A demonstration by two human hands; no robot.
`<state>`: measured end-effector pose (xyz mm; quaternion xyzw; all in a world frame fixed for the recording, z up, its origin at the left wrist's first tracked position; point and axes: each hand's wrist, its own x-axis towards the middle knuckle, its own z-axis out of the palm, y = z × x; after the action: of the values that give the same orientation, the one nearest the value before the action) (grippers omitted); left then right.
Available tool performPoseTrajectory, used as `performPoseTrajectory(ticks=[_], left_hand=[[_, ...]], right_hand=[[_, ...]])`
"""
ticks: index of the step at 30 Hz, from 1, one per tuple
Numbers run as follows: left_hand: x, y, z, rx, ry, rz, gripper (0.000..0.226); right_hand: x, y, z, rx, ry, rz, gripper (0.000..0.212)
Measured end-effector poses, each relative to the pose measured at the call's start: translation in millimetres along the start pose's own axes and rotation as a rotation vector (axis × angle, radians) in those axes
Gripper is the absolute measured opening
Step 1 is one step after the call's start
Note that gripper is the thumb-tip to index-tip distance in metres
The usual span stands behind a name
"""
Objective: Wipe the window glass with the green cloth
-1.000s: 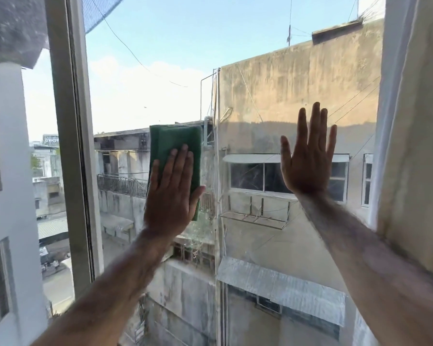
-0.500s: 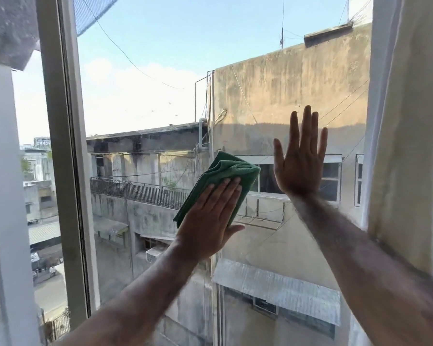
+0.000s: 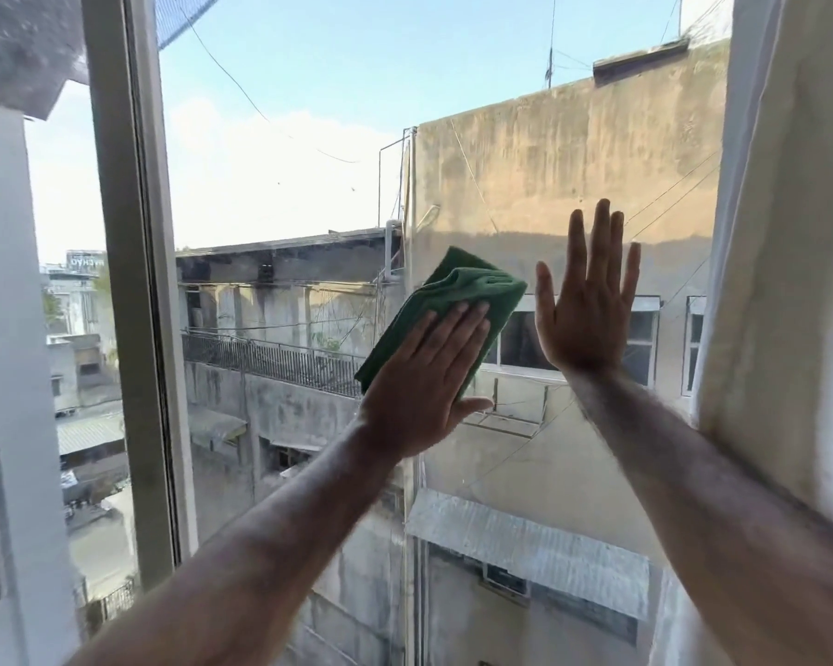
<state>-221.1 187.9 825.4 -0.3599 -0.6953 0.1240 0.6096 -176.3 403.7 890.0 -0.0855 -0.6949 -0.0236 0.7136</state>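
Observation:
My left hand (image 3: 422,382) lies flat on the folded green cloth (image 3: 458,293) and presses it against the window glass (image 3: 284,161) near the middle of the pane. The cloth is tilted, its upper corner bunched to the right. My right hand (image 3: 585,305) rests flat on the glass just right of the cloth, fingers spread and pointing up, holding nothing. Only a narrow gap separates the cloth's edge from my right thumb.
A grey vertical window frame (image 3: 131,305) bounds the pane on the left. A pale curtain (image 3: 789,233) hangs along the right edge, touching my right forearm. Through the glass I see weathered concrete buildings, wires and sky.
My left hand has slid the cloth rightward and slightly down across the glass, from near the left frame to beside my right hand. The cloth has tilted and bunched. My right hand stays put.

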Motion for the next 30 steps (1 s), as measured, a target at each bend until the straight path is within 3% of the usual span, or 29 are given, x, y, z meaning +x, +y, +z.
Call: performPoseTrajectory(ticks=[3,5,10,14,16,20,24,26,30], left_hand=[[-29,-27,-2,0.053,-0.011,0.027,0.088],[-48,-52,-2,0.062,-0.002,-0.073,0.086],[-74,-120,-8,-0.013,0.072,-0.569,0.083],[-50,-108,-13,-0.06,0.12,-0.918,0.083],[-54,-86,-10,-0.085,0.092,-0.927,0.088],[-101,-43,1,-0.059,-0.024,-0.672,0.094],[-97,-68,-2,-0.03,-0.003,-0.554,0.094],[-66,-88,-6,-0.036,0.041,-0.626,0.096],[15,-83,-18,-0.082,0.122,-0.935,0.104]], right_hand=[[1,0,-1,0.006,-0.014,0.001,0.067],[0,-2,-1,0.015,-0.022,0.004,0.067],[0,-3,-2,0.022,-0.029,0.002,0.068],[1,-2,-2,0.033,-0.013,0.003,0.068],[0,-2,-1,0.036,-0.001,0.003,0.067],[0,0,-1,0.031,-0.003,0.003,0.067],[-1,-1,-1,0.036,-0.009,0.006,0.068],[-1,-3,1,0.039,0.004,0.009,0.068],[0,-2,2,0.025,0.009,0.005,0.067]])
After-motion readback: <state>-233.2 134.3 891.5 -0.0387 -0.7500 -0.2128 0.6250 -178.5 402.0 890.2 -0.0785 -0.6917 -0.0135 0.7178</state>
